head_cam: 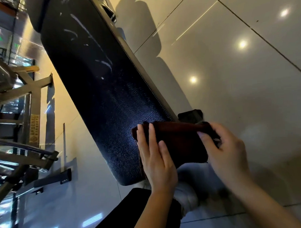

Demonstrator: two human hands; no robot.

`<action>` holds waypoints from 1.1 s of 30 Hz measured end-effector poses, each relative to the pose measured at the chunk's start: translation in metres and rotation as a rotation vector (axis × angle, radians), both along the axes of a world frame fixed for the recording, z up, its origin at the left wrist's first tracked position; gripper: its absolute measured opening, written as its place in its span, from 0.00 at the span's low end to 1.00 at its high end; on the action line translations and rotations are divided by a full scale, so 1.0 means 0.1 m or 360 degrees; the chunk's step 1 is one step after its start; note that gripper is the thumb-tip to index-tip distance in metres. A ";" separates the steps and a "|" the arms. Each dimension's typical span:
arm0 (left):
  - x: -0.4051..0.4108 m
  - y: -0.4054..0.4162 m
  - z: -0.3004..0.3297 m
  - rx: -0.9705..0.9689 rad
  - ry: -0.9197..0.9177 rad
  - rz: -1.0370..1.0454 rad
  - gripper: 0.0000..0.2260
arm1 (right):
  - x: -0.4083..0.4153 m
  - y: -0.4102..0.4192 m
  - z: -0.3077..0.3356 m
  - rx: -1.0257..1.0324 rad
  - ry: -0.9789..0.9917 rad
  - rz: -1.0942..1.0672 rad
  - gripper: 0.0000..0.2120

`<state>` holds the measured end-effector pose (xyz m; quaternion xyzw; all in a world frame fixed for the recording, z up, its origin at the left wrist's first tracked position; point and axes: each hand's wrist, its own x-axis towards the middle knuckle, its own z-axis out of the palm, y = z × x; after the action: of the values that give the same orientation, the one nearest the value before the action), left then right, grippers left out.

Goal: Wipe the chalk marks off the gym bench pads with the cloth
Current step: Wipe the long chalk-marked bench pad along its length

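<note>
1. Nearest to us is our dark trouser leg [132, 215] at the bottom edge, with a pale shoe [186, 196] just beyond it on the floor.
2. Our left hand [156, 158] lies flat on the cloth [179, 141], fingers straight and a little spread, pressing it onto the pad.
3. Our right hand [222, 145] pinches the cloth's right edge between thumb and curled fingers.
4. We see one cloth, dark reddish-brown and folded, lying across the near end of the bench pad [101, 91] and overhanging its right side.
5. We count one long pad, black with a pebbled grain, running away from us up and to the left; a second pad [35, 13] just shows past its far end.
6. White chalk marks [90, 39] streak the far half of the long pad, well apart from the cloth.
7. Glossy pale floor tiles [230, 77] with dark joints reflect three round lights.
8. One grey metal gym frame [29, 94] stands to the left; a yellow label [34, 128] on it seems to read "ARSENAL STRENGTH", though it is small.
</note>
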<state>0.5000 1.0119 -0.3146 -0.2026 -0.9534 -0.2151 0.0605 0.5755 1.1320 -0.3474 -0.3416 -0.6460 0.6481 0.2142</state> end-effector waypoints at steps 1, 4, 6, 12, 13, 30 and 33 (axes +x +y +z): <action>0.01 -0.08 0.01 0.0003 0.0019 0.0014 0.21 | -0.02 0.00 0.02 -0.0022 -0.0023 -0.0024 0.06; 0.00 -0.22 -0.01 -0.0072 0.0114 0.0007 0.20 | -0.08 -0.07 0.09 0.0326 -0.0010 -0.0236 0.15; -0.03 -0.24 -0.04 -0.0125 0.0147 -0.0077 0.21 | -0.11 -0.22 0.16 0.0682 0.0121 -0.0135 0.14; -0.18 -0.41 0.13 -0.0148 0.0000 -0.0351 0.23 | -0.15 -0.66 0.01 0.1107 -0.0060 0.0418 0.26; -0.22 -0.44 0.18 -0.0154 0.0015 -0.0389 0.23 | -0.15 -0.65 -0.04 0.1180 -0.0076 0.0455 0.27; -0.54 -0.16 0.34 0.0201 0.0071 0.0166 0.16 | -0.72 -0.09 0.15 0.0460 0.0003 0.0684 0.32; -0.45 -0.13 0.38 0.0147 0.0054 0.0144 0.17 | -0.79 -0.02 0.18 0.0278 0.0031 0.0760 0.31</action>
<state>0.4548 0.9990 -0.2767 -0.1600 -0.9495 -0.2526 0.0955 0.4961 1.1303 -0.3292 -0.1532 -0.7599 0.6253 0.0900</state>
